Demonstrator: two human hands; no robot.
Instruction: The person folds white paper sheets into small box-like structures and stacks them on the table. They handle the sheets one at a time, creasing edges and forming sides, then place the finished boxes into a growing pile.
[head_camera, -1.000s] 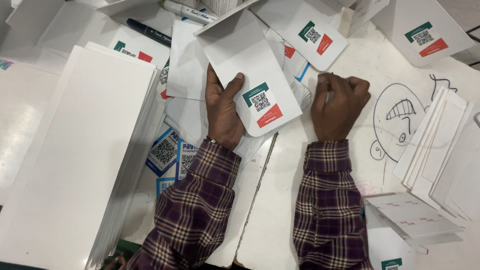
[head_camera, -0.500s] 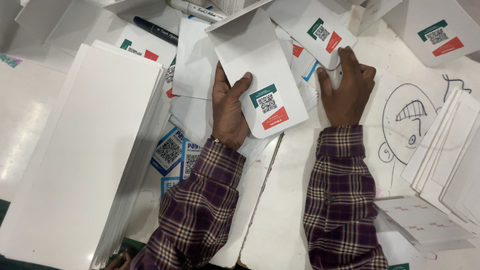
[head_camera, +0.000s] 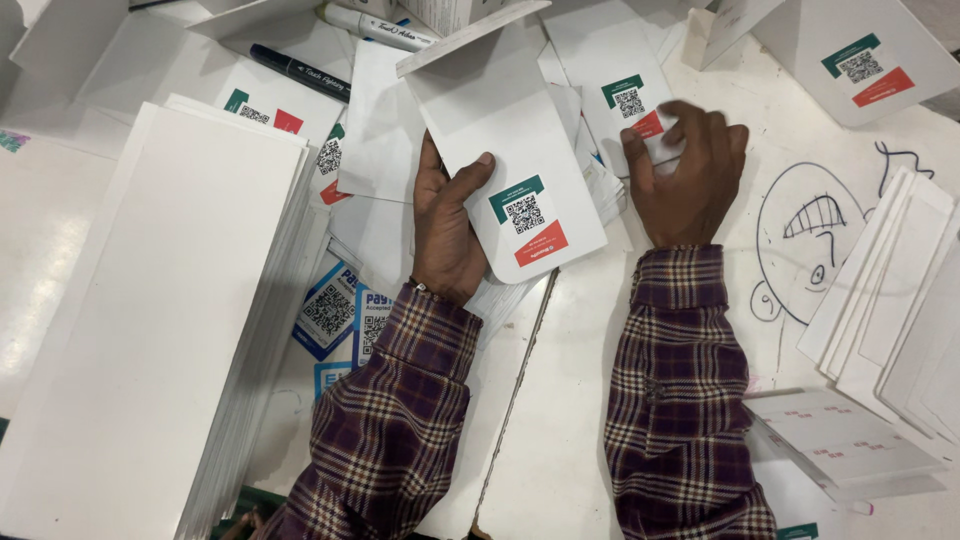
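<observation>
A: What has the left hand (head_camera: 447, 225) got?

B: A white card (head_camera: 510, 150) with a green and red sticker — thumb across its face, fingers behind, top flap (head_camera: 470, 38) folded. It hangs just above the loose cards (head_camera: 375, 130) at mid-table.

A: And the right hand (head_camera: 688, 170)?

B: Palm down, fingers curled onto another stickered card (head_camera: 620, 95) beside it, pinching its edge, I'd judge — the grip itself is hidden.

A: How to do it well?

B: Probably keep the thumb off the sticker, lift one card only, wrists low. The tall stack (head_camera: 150, 330) sits well left, the markers (head_camera: 300, 70) up top.
</observation>
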